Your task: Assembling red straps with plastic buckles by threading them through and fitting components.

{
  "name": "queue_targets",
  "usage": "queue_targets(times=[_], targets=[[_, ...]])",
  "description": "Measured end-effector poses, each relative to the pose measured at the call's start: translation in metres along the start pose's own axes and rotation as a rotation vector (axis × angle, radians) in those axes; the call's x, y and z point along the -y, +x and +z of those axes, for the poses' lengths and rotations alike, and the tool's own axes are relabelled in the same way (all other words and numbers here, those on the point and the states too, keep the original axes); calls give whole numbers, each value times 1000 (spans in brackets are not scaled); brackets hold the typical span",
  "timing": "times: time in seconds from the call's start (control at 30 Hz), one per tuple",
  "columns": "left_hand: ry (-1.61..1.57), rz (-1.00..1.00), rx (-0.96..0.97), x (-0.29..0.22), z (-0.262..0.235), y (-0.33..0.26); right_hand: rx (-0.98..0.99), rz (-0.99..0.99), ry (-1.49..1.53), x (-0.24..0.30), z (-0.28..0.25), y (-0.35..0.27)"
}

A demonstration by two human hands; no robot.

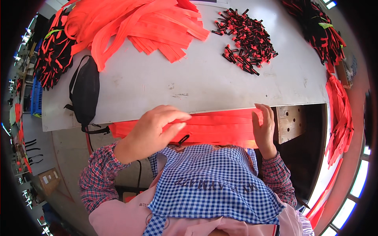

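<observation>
Bright orange zipper tapes (220,128) lie in flat layers across my lap, along the table's near edge. A black zipper pull (184,139) rests on them, close to my left hand. My left hand (155,128) hovers over the left part of the tapes, thumb and fingers apart, holding nothing that I can see. At the right end of the tapes is my right hand (264,129), its fingers raised and thumb apart, with nothing visible in it. Whether either hand touches the tapes is hard to tell.
On the white table (197,82) are a heap of orange zipper tapes (138,23), a spread of small black-and-orange zipper sliders (252,43) and a black pouch (86,90). Black-and-orange bundles (53,59) stand at the left. A holed wooden board (290,122) sits beneath the table's right side.
</observation>
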State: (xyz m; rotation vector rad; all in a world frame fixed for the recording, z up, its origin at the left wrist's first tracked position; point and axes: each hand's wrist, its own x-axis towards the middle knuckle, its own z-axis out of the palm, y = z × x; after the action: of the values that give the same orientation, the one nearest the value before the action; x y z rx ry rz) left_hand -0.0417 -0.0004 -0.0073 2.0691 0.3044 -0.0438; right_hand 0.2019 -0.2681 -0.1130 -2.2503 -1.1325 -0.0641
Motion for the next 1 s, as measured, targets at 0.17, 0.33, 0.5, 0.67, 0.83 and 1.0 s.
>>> queue_targets(times=[0.17, 0.33, 0.5, 0.67, 0.83, 1.0], targets=[[-586, 426, -12, -88, 16, 16, 41, -129, 184, 45, 27, 27], [-266, 770, -23, -124, 23, 37, 72, -246, 92, 47, 39, 38], [-282, 768, -196, -108, -24, 36, 76, -104, 135, 40, 51, 36], [-160, 362, -778, 11, -133, 128, 158, -177, 199, 41, 51, 45], [841, -232, -1057, 161, -204, 224, 155, -213, 205, 43, 43, 57], [942, -326, -874, 200, -217, 243, 177, -162, 219, 47, 40, 54]])
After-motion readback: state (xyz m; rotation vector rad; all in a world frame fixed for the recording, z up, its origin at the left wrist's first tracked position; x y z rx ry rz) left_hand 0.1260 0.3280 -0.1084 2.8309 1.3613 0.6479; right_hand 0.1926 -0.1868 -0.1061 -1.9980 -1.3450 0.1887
